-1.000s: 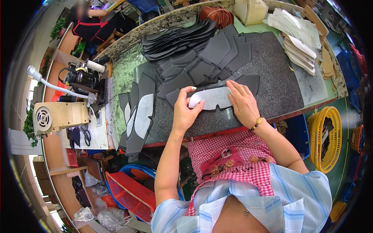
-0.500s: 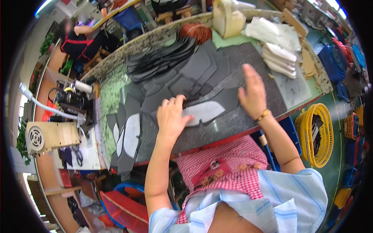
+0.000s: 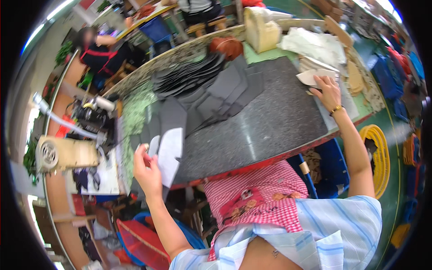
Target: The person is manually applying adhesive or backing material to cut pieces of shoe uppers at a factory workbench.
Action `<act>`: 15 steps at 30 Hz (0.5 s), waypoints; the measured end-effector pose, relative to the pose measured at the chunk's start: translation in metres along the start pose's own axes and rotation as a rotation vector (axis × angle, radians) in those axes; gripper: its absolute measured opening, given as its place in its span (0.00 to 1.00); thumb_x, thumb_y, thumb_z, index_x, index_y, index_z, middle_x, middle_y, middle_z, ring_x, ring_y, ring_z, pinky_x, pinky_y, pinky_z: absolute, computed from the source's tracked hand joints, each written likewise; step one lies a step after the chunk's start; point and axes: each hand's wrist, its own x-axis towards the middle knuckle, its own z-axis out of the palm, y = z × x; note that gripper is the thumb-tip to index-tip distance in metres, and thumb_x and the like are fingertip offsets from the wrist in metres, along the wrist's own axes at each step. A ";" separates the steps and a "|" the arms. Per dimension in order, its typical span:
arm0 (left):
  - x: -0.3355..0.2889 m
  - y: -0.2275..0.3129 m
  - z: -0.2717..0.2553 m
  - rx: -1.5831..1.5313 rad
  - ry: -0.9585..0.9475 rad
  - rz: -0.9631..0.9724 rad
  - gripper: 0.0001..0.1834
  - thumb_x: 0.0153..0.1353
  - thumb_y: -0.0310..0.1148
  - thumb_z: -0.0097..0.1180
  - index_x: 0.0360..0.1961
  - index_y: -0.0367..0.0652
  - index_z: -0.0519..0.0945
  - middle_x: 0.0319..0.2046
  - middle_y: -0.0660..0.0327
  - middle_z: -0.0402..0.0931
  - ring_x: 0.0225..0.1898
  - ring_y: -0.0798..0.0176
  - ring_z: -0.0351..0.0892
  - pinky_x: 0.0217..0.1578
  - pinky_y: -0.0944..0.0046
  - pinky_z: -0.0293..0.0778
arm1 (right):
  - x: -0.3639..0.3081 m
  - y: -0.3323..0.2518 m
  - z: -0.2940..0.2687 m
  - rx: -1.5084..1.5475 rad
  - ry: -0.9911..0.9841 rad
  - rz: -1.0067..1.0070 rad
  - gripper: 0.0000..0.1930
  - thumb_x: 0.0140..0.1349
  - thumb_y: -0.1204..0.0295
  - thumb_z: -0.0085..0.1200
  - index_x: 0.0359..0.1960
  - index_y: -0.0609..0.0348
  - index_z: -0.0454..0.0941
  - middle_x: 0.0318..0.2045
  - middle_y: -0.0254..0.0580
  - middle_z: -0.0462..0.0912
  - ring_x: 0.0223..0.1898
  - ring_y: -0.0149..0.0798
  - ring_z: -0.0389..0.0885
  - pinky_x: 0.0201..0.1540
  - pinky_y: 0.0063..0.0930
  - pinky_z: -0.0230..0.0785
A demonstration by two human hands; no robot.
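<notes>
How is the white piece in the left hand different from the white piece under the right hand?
The white piece in the left hand is lifted off the table edge, held upright by the left hand. The white piece under the right hand lies flat on a stack at the far right, with the right hand resting on it. The left one looks longer; the right one pointed. Both are thin, pale cut-outs.

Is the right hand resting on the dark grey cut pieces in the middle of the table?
No, the right hand is at the pale sheets near the table's right end.

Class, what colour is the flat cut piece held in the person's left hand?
White, seen best in the head view: flat cut piece.
</notes>
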 end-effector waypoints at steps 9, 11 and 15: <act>-0.018 0.083 0.032 -0.512 -0.400 0.031 0.45 0.41 0.29 0.75 0.62 0.41 0.65 0.55 0.52 0.73 0.57 0.57 0.72 0.57 0.55 0.66 | -0.010 -0.172 -0.075 0.818 -0.101 -0.428 0.04 0.51 0.75 0.59 0.29 0.57 0.79 0.26 0.40 0.76 0.32 0.47 0.77 0.34 0.36 0.71; -0.044 0.111 0.061 -0.686 -0.546 -0.081 0.33 0.55 0.23 0.65 0.61 0.38 0.64 0.41 0.53 0.82 0.43 0.68 0.79 0.48 0.66 0.73 | -0.013 -0.212 -0.085 0.871 -0.080 -0.452 0.04 0.51 0.75 0.60 0.29 0.57 0.78 0.27 0.40 0.76 0.32 0.46 0.77 0.34 0.36 0.71; -0.053 0.119 0.092 -0.774 -0.223 -0.167 0.26 0.59 0.21 0.59 0.58 0.34 0.67 0.35 0.53 0.84 0.35 0.72 0.79 0.40 0.71 0.76 | -0.024 -0.246 -0.097 0.964 0.126 -0.173 0.05 0.53 0.75 0.60 0.32 0.59 0.80 0.31 0.41 0.79 0.33 0.45 0.79 0.34 0.33 0.72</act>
